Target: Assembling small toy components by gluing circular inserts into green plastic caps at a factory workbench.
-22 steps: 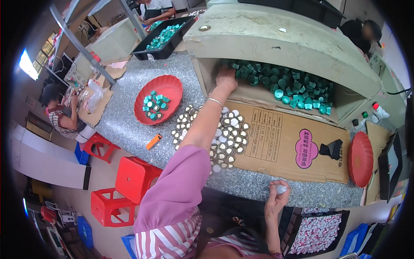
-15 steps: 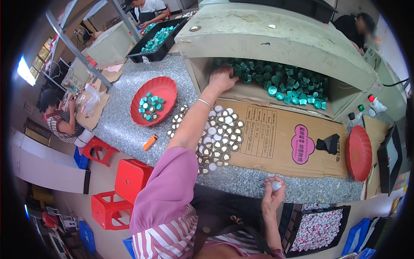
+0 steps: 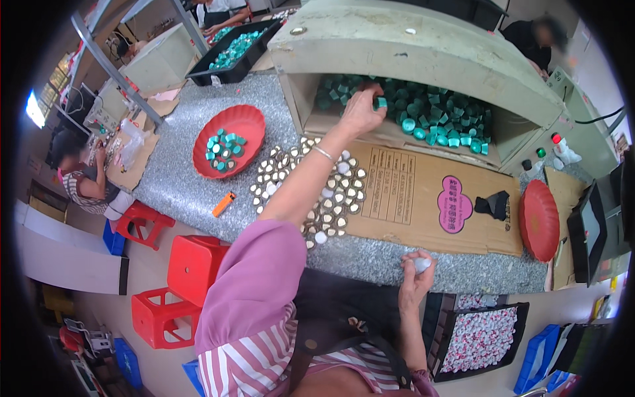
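Observation:
Under the hood of a pale cabinet [image 3: 410, 56], my left hand [image 3: 362, 114] reaches in and pinches a green ridged cap [image 3: 379, 102]. A heap of similar shiny green caps [image 3: 440, 119] fills the cabinet's opening around and to the right of it. Below my left forearm lie many small round discs [image 3: 337, 198] with white or pale centres, partly hidden by the arm. At the counter's near edge my right hand [image 3: 414, 281] is closed round a small whitish, rounded object [image 3: 421, 264]; its lower part is covered by the fingers.
A red scalloped bowl [image 3: 254, 149] with green caps stands left on the grey counter [image 3: 278, 106], an orange lighter [image 3: 223, 204] near it. Flat cardboard [image 3: 423, 185] lies before the cabinet, another red bowl [image 3: 540, 221] at right. Red stools [image 3: 195, 268] stand below; people sit nearby.
My left hand has moved a little right within the cabinet's opening, and a green cap now shows between its fingers. The right hand keeps its hold at the counter edge. The view has shifted slightly.

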